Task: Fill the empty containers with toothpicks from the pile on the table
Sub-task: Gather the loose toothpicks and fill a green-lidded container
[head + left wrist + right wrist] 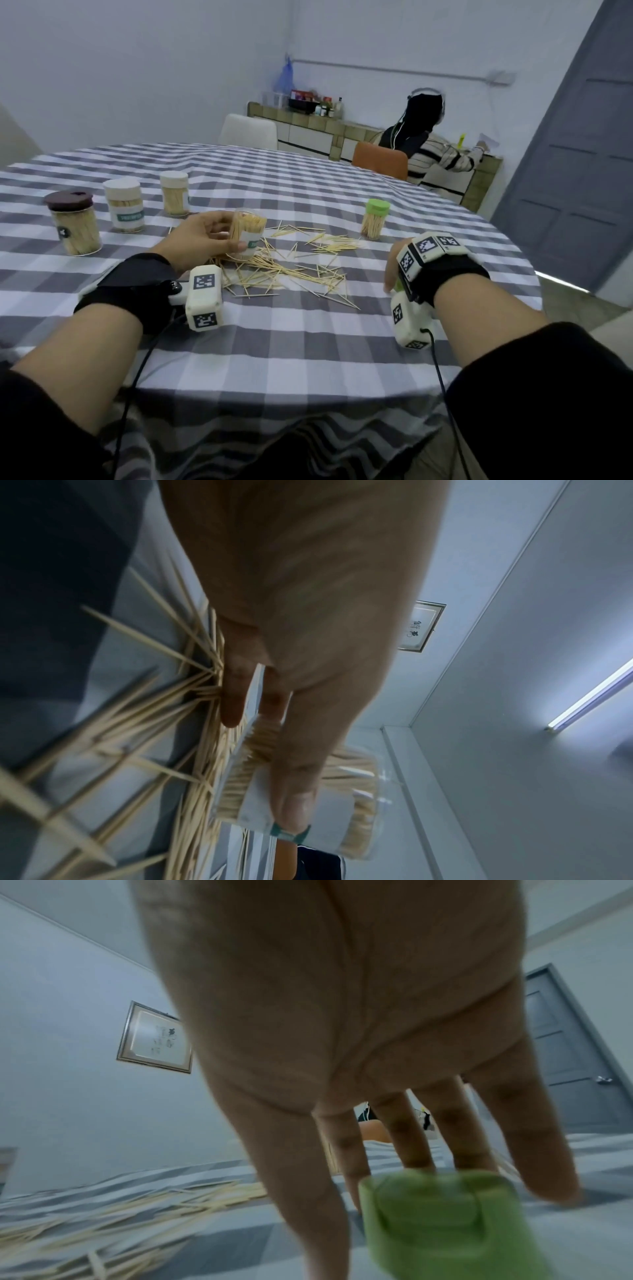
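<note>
Checked worktop [308, 342] strewn with toothpicks [291, 267]; left hand [202, 236] gripping a filled container [247, 233]; right hand [359, 1042] fingers [534, 1139] spread straight over green lid [445, 1226]; grey door [582, 171] beyond.

No text in any view is sharp enough to read.

- White-lidded container [124, 205], on the bench: green label band with white lettering, too small to read.
- Open container [247, 233], gripped by the left hand [202, 236]: part of a green band shows, letters unclear.
- Brown-lidded container [76, 224]: small dark badge, mark unclear.
- Framed sheet [155, 1037] on the wall: dark brush characters, blurred.
- Wrist camera housings [205, 297]: black-and-white square code markers, no lettering.
</note>
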